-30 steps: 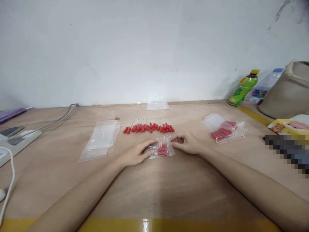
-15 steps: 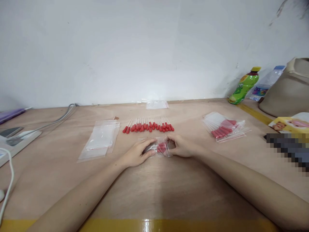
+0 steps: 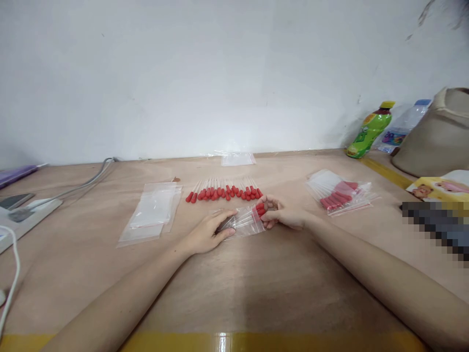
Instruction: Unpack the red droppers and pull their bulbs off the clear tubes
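A clear zip bag (image 3: pixel 246 226) lies in front of me with the thin glass stems of several droppers inside it. My left hand (image 3: pixel 208 231) grips the bag's left end between thumb and fingers. At the right end, by the bag's red-edged mouth, my right hand (image 3: pixel 281 215) has its thumb and fingers closed around the red bulbs (image 3: pixel 260 209) of these droppers. Its fingers hide part of the bulbs. Just beyond my hands, a row of loose red-bulbed droppers (image 3: pixel 222 192) lies with the bulbs toward me.
Flat clear bags (image 3: pixel 151 210) are stacked on the left. A filled bag of red-bulbed droppers (image 3: pixel 337 194) lies on the right. Another bag (image 3: pixel 238 159) rests by the wall. Farther right stand a green bottle (image 3: pixel 371 131) and a beige bag (image 3: pixel 436 134). A cable (image 3: pixel 88 182) crosses the left side.
My right hand has moved right, and the red bulbs have shifted with it from within the bag to its mouth. The left hand has stayed on the bag's left end.
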Demonstrator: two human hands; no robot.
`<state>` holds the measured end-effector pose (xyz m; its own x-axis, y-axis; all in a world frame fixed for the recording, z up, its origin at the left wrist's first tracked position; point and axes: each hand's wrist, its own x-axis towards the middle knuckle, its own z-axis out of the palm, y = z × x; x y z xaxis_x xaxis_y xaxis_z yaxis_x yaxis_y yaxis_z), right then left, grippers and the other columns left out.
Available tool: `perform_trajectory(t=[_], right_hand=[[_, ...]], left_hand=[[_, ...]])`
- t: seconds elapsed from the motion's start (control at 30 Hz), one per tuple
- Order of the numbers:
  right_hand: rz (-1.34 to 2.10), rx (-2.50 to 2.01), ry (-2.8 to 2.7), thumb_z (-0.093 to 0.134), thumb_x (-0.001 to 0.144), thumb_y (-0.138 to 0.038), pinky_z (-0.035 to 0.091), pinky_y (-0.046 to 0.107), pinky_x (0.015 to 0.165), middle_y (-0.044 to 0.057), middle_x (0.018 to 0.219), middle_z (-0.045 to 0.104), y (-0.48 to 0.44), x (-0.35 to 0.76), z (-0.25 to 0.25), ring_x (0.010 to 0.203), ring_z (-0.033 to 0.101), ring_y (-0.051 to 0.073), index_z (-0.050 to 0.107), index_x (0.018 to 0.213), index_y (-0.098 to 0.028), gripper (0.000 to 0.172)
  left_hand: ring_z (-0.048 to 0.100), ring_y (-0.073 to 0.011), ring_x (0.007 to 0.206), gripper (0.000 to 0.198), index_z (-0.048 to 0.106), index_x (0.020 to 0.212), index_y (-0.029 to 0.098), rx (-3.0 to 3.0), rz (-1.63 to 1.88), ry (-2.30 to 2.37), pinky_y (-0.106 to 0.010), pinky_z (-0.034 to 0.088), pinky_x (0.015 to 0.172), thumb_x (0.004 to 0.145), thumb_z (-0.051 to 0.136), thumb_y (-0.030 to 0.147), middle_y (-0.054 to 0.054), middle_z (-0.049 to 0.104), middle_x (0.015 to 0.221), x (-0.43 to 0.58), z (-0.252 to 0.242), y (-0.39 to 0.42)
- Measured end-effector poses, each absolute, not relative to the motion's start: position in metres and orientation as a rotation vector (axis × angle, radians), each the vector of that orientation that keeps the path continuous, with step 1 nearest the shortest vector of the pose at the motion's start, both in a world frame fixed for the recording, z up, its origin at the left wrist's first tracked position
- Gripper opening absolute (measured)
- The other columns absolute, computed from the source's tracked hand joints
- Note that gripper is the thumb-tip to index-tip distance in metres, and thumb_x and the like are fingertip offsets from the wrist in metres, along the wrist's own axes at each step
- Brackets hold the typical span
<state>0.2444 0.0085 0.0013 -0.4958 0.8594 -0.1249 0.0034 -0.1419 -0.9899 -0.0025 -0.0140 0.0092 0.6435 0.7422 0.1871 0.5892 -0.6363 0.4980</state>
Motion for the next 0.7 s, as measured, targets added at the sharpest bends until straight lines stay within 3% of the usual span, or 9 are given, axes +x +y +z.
perform_trajectory(t=[0.1, 0.27, 0.47, 0.7], right_hand=[[1.802, -0.951, -1.283, 0.069, 0.063, -0.016, 0.052, 0.02, 0.062, -0.003, 0.077, 0.062, 0.011, 0.251, 0.002, 0.068, 0.061, 0.008, 0.052, 0.084, -0.018, 0.027], [1.778, -0.991, -1.188, 0.07, 0.067, -0.021, 0.05, 0.015, 0.053, 0.0, 0.076, 0.066, 0.014, 0.248, -0.004, 0.064, 0.061, 0.007, 0.059, 0.083, -0.016, 0.021], [1.756, -1.18, -1.156, 0.072, 0.064, -0.014, 0.054, 0.019, 0.057, 0.004, 0.081, 0.069, 0.02, 0.27, 0.016, 0.072, 0.065, 0.012, 0.062, 0.084, -0.017, 0.022], [0.903, -1.013, -1.431, 0.067, 0.071, -0.026, 0.053, 0.033, 0.072, 0.004, 0.088, 0.069, 0.03, 0.307, 0.067, 0.079, 0.066, 0.017, 0.061, 0.092, -0.022, 0.023]], left_hand=[[0.049, -0.0206, 0.111, 0.044, 0.04, 0.127, 0.023, 2.472, 0.537, 1.056, -0.035, 0.039, 0.095, 0.085, 0.047, 0.036, -0.006, 0.052, 0.122, -0.003, 0.008, -0.014], [0.049, -0.0208, 0.11, 0.045, 0.04, 0.127, 0.022, 2.463, 0.535, 1.059, -0.035, 0.039, 0.094, 0.085, 0.048, 0.036, -0.007, 0.051, 0.122, -0.003, 0.007, -0.014], [0.048, -0.0207, 0.112, 0.044, 0.041, 0.126, 0.022, 2.467, 0.54, 1.045, -0.035, 0.038, 0.096, 0.085, 0.048, 0.035, -0.007, 0.051, 0.124, -0.003, 0.008, -0.014], [0.047, -0.0209, 0.113, 0.044, 0.042, 0.126, 0.022, 2.474, 0.553, 1.028, -0.037, 0.038, 0.096, 0.084, 0.048, 0.035, -0.007, 0.052, 0.123, -0.003, 0.008, -0.013]])
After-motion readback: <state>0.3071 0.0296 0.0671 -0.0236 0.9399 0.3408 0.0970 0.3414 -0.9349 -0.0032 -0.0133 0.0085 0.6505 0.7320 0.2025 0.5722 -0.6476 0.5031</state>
